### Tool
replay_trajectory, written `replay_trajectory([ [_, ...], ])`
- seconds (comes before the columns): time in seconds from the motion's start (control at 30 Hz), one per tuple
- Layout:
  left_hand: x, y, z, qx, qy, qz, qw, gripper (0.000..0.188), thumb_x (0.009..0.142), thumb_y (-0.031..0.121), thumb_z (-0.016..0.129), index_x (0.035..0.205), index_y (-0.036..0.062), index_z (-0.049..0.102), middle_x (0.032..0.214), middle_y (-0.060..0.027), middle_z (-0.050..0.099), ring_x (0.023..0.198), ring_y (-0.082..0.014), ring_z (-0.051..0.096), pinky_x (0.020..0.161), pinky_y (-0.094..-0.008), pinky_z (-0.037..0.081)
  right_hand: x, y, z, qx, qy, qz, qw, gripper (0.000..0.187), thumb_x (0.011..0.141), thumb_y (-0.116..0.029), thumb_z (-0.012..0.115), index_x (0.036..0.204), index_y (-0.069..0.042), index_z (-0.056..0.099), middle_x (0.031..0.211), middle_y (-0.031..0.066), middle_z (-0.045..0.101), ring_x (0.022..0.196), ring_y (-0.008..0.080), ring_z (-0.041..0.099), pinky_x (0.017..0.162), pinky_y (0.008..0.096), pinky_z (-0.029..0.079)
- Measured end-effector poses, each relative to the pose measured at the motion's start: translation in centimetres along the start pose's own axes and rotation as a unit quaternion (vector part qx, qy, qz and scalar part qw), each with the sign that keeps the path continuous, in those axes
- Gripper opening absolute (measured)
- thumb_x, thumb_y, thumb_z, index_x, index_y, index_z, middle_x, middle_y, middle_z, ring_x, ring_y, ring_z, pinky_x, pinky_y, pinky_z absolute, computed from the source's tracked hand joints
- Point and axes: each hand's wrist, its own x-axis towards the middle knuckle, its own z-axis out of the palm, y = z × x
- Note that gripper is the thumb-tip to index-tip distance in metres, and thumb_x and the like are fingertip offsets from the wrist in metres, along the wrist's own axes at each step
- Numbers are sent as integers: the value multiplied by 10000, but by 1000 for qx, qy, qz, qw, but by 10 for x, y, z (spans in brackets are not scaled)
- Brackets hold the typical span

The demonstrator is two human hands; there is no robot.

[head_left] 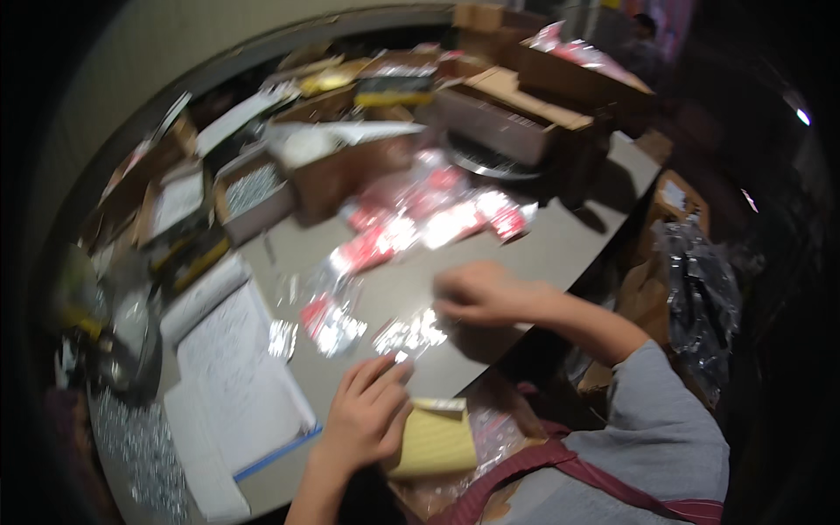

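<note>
My left hand (372, 404) lies at the near edge of the grey table, fingers stretched forward and slightly bent. Its fingertips are beside a scatter of small shiny metal pieces (413, 334), and one bright piece sits right at them. To the right of that scatter, my right hand (479, 293) is curled closed over the table, smeared by motion. Whatever it may hold is hidden. Left of the pieces lies a small clear bag with red print (331, 325) and shiny contents. A smaller silvery packet (282, 339) is beside it.
Several red-and-clear plastic bags (411, 227) are heaped mid-table. An open notebook (232, 367) lies left, near loose metal pieces (144, 455). Boxes of small parts (254, 192) line the back. A yellow pad (433, 442) sits below the table's near edge; dark plastic (700, 297) hangs right.
</note>
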Motion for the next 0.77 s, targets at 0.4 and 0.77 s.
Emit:
replay_trajectory([
  [0.4, -1, 5, 2, 0, 44, 30, 999, 145, 823, 80, 691, 924, -6, 632, 1101, -165, 697, 1066, -338, 649, 940, -430, 502, 23, -58, 14, 106, -66, -111, 986, 150, 898, -90, 676, 988, -29, 573, 860, 146, 643, 752, 313, 649, 672, 393, 518],
  [0.77, -7, -7, 16, 39, 17, 57, 997, 249, 808, 160, 747, 985, 12, 652, 1123, -151, 691, 1133, -307, 633, 972, -405, 480, 28, -49, 51, -220, 64, -185, 956, 330, 756, -152, 670, 1053, -68, 553, 961, 110, 579, 912, 291, 621, 734, 386, 536],
])
